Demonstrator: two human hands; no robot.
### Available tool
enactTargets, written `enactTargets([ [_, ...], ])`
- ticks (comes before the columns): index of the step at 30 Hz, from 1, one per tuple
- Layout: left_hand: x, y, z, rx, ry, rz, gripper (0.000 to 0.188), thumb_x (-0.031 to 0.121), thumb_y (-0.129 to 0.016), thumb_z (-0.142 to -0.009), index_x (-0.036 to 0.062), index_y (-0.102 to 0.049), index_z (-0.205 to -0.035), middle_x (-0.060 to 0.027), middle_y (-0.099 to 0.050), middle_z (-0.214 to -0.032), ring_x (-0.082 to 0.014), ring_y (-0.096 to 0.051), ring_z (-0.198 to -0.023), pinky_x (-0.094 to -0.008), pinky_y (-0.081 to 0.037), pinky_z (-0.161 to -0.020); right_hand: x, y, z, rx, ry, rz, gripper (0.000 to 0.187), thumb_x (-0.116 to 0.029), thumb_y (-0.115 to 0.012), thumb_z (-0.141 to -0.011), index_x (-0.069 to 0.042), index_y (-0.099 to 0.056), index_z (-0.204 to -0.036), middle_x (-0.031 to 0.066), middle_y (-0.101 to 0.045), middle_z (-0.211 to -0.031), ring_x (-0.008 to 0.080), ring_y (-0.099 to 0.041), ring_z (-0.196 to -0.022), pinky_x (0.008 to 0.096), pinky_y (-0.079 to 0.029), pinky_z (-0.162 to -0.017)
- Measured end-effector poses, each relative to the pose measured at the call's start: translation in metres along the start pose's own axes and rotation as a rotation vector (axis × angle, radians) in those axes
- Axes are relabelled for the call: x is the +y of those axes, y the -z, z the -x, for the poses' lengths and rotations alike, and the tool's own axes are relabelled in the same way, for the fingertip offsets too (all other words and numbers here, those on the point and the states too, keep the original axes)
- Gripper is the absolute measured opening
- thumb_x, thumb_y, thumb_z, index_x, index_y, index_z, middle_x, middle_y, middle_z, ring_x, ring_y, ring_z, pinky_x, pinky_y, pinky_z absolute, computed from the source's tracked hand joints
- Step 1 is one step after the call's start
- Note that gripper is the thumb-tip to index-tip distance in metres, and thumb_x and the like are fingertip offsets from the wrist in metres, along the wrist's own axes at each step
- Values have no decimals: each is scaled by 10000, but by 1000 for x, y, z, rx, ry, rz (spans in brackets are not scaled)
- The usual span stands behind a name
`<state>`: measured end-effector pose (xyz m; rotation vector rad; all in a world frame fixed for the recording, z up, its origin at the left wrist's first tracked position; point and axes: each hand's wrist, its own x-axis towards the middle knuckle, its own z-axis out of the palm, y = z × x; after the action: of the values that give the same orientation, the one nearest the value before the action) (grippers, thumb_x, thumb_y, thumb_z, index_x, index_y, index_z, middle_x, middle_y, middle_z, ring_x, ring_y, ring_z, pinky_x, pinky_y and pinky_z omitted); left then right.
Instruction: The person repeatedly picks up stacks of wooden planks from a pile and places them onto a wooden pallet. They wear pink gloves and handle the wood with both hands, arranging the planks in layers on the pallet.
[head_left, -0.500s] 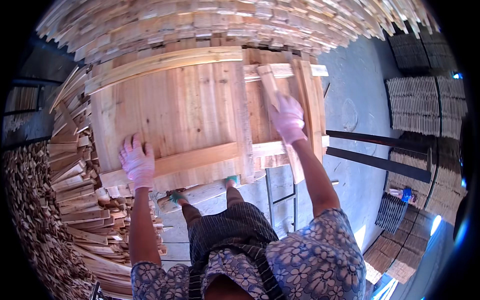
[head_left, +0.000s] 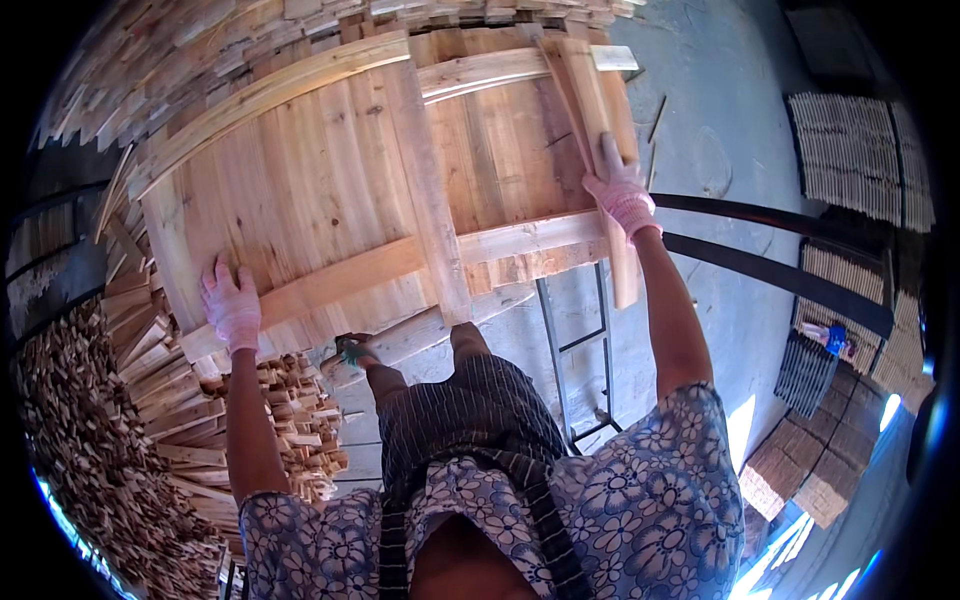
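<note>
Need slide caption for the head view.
Gloved left hand rests on a wooden panel; gloved right hand touches a board farther right.

Observed grey floor (head_left: 705, 140), faintly marked, with a bright sunlit patch (head_left: 740, 430) at lower right. Found a large heap of wood offcuts (head_left: 90, 430) along the left side, jumbled and densely piled. Noted layered timber (head_left: 190, 75) across the top, uneven at the ends. Recorded pale slat stacks (head_left: 845, 145) at right, with brown stacks (head_left: 800, 460) lower down and a small blue item (head_left: 836, 338) among them. Saw 2 dark bars (head_left: 780, 283) extending above the floor at right, plus a black ladder-like metal frame (head_left: 583, 340) at lower centre. Noted strong glare (head_left: 790, 555) near the lower right rim.
</note>
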<state>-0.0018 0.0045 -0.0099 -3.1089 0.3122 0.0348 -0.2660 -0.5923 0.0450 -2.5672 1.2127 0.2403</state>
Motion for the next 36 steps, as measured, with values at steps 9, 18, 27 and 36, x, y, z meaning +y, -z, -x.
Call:
enactTargets([
  [9, 10, 10, 1, 27, 7, -71, 501, 367, -601, -938, 221, -531, -1412, -99, -476, -1468, -315, -422, -1385, -497, -343, -1148, -123, -43, -1, -63, -48, -184, 819, -426, -634, -925, -351, -200, -1616, 288, -479, -1282, 497, -610, -1091, 535, -509, -950],
  [18, 21, 15, 0, 52, -2, 20, 482, 369, -603, -928, 213, -557, -1382, -67, -485, -1463, -309, -422, -1383, -510, -354, -1136, -169, -84, 10, -112, 183, -664, 779, -478, -592, -961, -256, -247, -1623, 242, -458, -1487, 367, -536, -1322, 422, -441, -1096],
  [27, 24, 13, 0, 108, -18, -23, 476, 355, -614, -914, 175, -576, -1353, -93, -520, -1406, -349, -484, -1300, -515, -378, -1109, -116, -102, -31, 55, 205, -382, 597, -311, -537, -1032, -194, -352, -1587, 219, -564, -1404, 396, -585, -1197, 434, -452, -1046],
  [36, 22, 59, 1, -93, 7, 179, 407, 360, -623, -831, 121, -628, -1161, -163, -579, -1176, -374, -533, -1176, -563, -412, -980, -169, -72, -12, -422, 204, -299, 593, -349, -458, -1078, -168, -261, -1606, 119, -345, -1610, 285, -397, -1434, 468, -390, -1156],
])
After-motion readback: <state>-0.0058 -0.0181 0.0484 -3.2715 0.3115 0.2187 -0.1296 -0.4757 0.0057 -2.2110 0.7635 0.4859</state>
